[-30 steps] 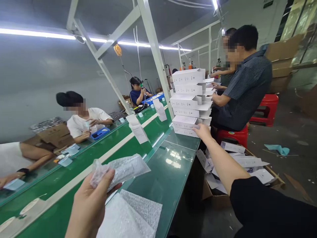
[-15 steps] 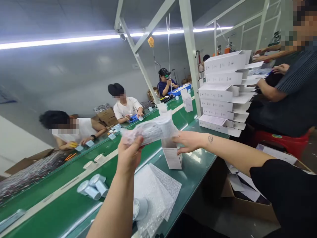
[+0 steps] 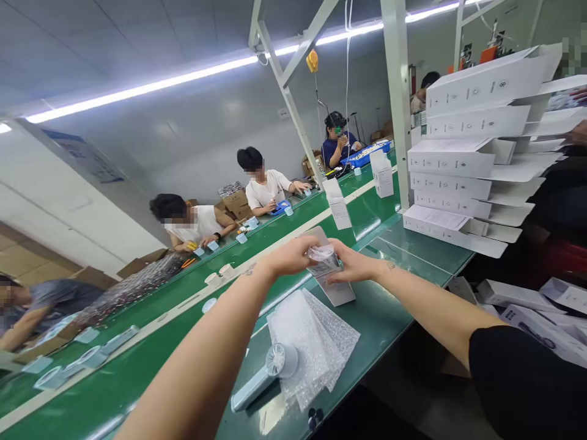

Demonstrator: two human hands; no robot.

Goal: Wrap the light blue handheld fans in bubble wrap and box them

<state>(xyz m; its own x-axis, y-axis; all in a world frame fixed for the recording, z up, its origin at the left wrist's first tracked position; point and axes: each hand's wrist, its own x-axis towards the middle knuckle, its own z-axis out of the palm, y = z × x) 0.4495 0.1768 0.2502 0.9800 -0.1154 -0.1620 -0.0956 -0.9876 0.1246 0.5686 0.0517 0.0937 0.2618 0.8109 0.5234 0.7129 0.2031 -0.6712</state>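
Note:
A white carton (image 3: 343, 294) stands slightly tilted on the green table, its top flap up. In its mouth sits a bubble-wrapped package (image 3: 323, 261), its upper end showing. My left hand (image 3: 297, 252) is closed on the package from the left, fingertips partly hidden. Curled round the carton's upper right side is my right hand (image 3: 352, 263), its thumb and fingers at the opening. Nearer me lie overlapping bubble-wrap sleeves (image 3: 316, 342). Against them rests a light-blue handled device with a round, fan-like head (image 3: 277, 360).
A green conveyor belt (image 3: 178, 342) runs along the left with light-blue parts and upright white cartons (image 3: 337, 205). Stacked open cartons (image 3: 458, 159) stand at right beside a metal post (image 3: 397, 104). More cartons (image 3: 527, 305) lie below the table edge. Several co-workers sit across the belt.
My left hand has brought the bubble-wrapped package from above the table into the carton's mouth, tipping it upright. My right hand stays at the carton. The view has swung left.

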